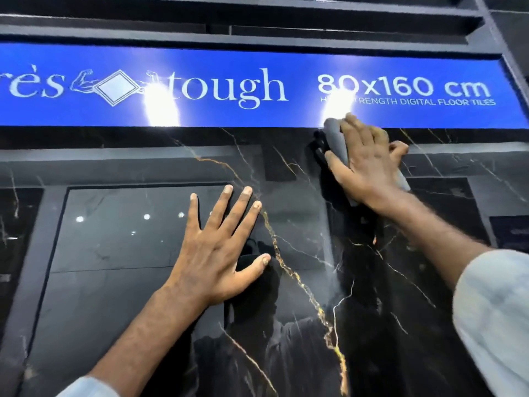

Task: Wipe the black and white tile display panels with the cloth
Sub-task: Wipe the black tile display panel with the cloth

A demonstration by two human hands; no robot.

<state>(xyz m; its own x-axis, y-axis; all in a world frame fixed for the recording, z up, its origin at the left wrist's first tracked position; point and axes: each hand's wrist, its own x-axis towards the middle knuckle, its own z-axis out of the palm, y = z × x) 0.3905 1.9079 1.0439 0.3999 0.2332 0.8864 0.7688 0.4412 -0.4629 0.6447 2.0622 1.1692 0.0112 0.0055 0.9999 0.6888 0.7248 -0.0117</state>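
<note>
1. The black tile panel (289, 181), glossy with gold and white veins, stood upright in front of the person. It filled the view below a blue sign (257, 90) printed "tough" and "80x160 cm".
2. The left hand (220, 247) lay flat on the panel near the middle of the view. Its fingers were straight and spread wide, and it held nothing. A gold vein ran just beside its fingertips and thumb.
3. The right hand (363, 159) was higher and further right, at the panel's top edge just under the sign. Its fingers were stretched out fairly flat, pressing the cloth against the tile.
4. The cloth (335, 136), grey and folded, sat beneath the right palm. One end showed past the thumb and reached the sign's lower edge, and a corner stuck out below the hand by the wrist.
5. A pale right sleeve (492, 310) covered that forearm, and a left sleeve (86, 388) showed at the bottom edge.
6. The panel mirrored small ceiling lights and a dark outline of the person, and two bright glares sat on the sign.
</note>
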